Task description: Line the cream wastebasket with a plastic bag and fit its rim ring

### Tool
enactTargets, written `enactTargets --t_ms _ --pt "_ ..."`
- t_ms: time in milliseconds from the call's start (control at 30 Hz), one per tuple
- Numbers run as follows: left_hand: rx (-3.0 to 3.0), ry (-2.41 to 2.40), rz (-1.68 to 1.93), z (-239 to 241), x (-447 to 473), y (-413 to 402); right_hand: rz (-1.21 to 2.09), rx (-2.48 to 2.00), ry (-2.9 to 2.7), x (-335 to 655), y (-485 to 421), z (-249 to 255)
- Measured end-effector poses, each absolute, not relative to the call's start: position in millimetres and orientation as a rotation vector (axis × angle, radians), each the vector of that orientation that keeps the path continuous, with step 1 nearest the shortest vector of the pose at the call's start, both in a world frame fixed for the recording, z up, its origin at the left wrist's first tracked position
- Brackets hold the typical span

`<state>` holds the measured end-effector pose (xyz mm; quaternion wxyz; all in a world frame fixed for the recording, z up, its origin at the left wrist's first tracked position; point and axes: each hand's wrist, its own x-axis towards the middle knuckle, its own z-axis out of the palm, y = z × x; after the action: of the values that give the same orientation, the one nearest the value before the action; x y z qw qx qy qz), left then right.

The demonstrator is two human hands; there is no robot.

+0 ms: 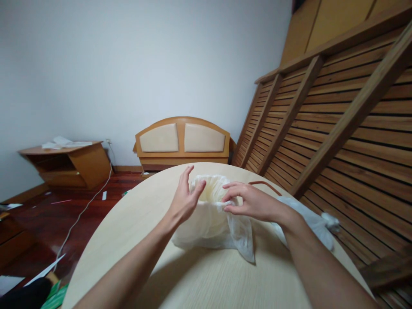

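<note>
- Near the middle of the bench (138, 214), toward its far edge: white bag (206, 229), mouth up, loose tail (246, 242) trailing onto the bench at right.
- Left hand (186, 195): wide, thumb spread from the fingers at the left of the mouth.
- Right hand (240, 198): narrow, fingers and thumb curved close about the rim (209, 203); cannot tell whether pinching the film.
- Best worked evenly: ease the rim outward bit by bit, without sharp tugs on such thin film.
- Steady the left side while smoothing the right; handle the tail gently to avoid tipping.
- Hard to make out: bottom of the inside, and anything stiff beneath the film.
- Partly covered by the right forearm (305, 253): second bag (309, 214), by the right edge.
- Unclear in use: brown strip (264, 183), near the far right edge.
- Cut off: near edge of the bench.
</note>
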<state>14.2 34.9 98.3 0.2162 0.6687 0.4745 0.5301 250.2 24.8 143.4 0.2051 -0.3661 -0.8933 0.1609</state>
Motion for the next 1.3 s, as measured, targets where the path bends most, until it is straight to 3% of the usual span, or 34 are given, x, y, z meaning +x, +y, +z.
enactTargets --t_ms 200,367,500,733,933,1300 --pt "1.971 1.172 1.572 47.8 5.4 18.6 0.435 -0.955 -2.12 259.8 42.7 94.1" --pt "1.887 1.071 1.452 20.1 5.3 19.7 0.905 -0.819 -1.789 249.9 51.7 28.0" --pt "1.816 0.959 1.408 11.9 7.9 25.9 0.95 -0.813 -1.724 238.1 47.5 6.1" --pt "2.009 0.873 1.349 7.5 -3.5 28.1 0.881 -0.865 -1.784 242.7 32.4 10.7" --pt "2.379 0.879 1.713 36.2 -6.4 6.7 0.646 -0.774 -1.917 258.2 25.1 31.7" --pt "2.593 1.015 1.597 53.0 1.7 -7.9 0.26 -0.762 -2.011 240.9 3.1 40.4"
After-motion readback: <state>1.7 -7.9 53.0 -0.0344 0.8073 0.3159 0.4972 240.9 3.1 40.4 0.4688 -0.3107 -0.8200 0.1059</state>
